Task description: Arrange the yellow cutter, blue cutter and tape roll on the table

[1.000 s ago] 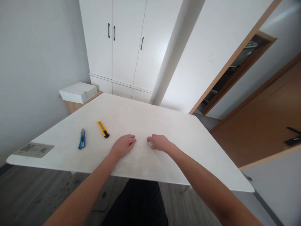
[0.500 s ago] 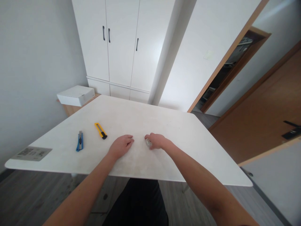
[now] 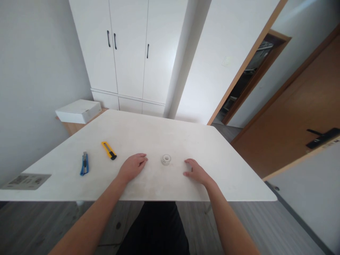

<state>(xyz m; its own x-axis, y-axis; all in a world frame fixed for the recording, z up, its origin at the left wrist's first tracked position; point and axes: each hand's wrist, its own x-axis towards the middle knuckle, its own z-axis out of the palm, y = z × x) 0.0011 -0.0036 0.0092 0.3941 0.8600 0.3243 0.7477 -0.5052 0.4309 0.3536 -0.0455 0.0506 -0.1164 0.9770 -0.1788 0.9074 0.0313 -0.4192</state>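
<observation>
A small roll of tape [image 3: 166, 163] lies on the counter [image 3: 148, 132], between the two hands and touching neither of them. Its round middle hole faces up. The right hand [image 3: 196, 171] is to the right of it, open and holding nothing, with the thumb and the fingers spread apart. The left hand [image 3: 132, 167] rests on the counter to the left, loosely open, with the fingers together; its palm is hidden. Farther left are a yellow utility knife [image 3: 108, 150] with black end and, nearer the left edge, a blue utility knife [image 3: 84, 164].

Beyond the far left corner, a white box [image 3: 79, 111] stands closed on a wooden stand [image 3: 72, 128], so its content cannot be seen. The white cabinet [image 3: 130, 46] at the far side has its doors shut, and its top is cut off. Through a dark opening [image 3: 248, 72] at far right, the objects are hard to make out. The counter is white, faintly stained, with a grey label [image 3: 26, 181] near left. A brown door [image 3: 289, 106] is at right, above grey floor [image 3: 198, 228].
</observation>
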